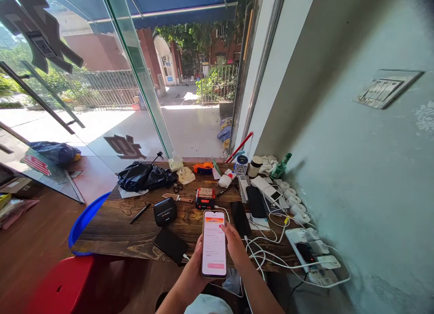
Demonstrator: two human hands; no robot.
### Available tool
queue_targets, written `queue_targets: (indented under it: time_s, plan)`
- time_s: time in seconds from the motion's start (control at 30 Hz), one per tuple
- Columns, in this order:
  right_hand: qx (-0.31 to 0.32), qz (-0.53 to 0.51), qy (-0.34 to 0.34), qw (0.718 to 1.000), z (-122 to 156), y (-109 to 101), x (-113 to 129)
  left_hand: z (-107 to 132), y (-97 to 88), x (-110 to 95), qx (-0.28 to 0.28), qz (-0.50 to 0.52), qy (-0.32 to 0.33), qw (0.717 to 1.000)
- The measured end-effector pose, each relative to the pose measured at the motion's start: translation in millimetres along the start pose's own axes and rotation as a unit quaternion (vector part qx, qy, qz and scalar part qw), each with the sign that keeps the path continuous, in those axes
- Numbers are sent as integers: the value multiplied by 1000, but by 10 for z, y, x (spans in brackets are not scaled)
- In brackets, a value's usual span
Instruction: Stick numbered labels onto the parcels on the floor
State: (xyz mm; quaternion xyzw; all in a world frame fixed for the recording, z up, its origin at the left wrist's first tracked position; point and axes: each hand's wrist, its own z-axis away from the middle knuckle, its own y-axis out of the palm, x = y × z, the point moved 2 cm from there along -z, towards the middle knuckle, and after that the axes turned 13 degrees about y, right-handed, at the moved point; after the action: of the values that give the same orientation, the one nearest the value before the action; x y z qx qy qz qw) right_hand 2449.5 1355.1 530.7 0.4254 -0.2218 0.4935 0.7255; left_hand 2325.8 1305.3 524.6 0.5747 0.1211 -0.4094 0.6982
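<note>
A lit smartphone point(214, 248) stands upright in my hands at the table's near edge, its screen facing me with an orange banner and a pink button. My left hand point(192, 269) is wrapped round its left side and lower part. At the upper right of the screen rests the thumb of my right hand point(235, 244), whose other fingers are hidden behind the phone. Just beyond the phone sits a red and black box-shaped device point(205, 201). A dark phone point(240, 219) lies to the right, and a black flat device with a white cable point(170, 245) lies to the left.
The wooden table point(111, 228) also bears a black pouch point(165, 211), a knife point(178, 198), a pen point(140, 213) and a black plastic bag point(144, 176). White cables run to a power strip point(312, 253) by the wall. A red stool point(63, 284) stands at lower left.
</note>
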Motion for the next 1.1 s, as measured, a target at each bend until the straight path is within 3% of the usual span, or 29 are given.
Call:
queue_targets:
  time_s: [0.1, 0.47, 0.7, 0.93, 1.1]
  plan:
    - [-26, 4, -1, 1000, 32, 11, 23, -9, 25, 4, -35, 26, 10, 999]
    - [-37, 3, -20, 999, 14, -13, 48, -2, 76, -1, -35, 47, 24, 998]
    - [-22, -2, -14, 1000, 7, 21, 77, -15, 34, 14, -14, 57, 23, 998]
    - [20, 1, -11, 1000, -29, 37, 40, -9, 49, -14, -19, 55, 28, 998]
    - [17, 10, -20, 1000, -63, 18, 2, -9, 46, -15, -27, 45, 26, 998]
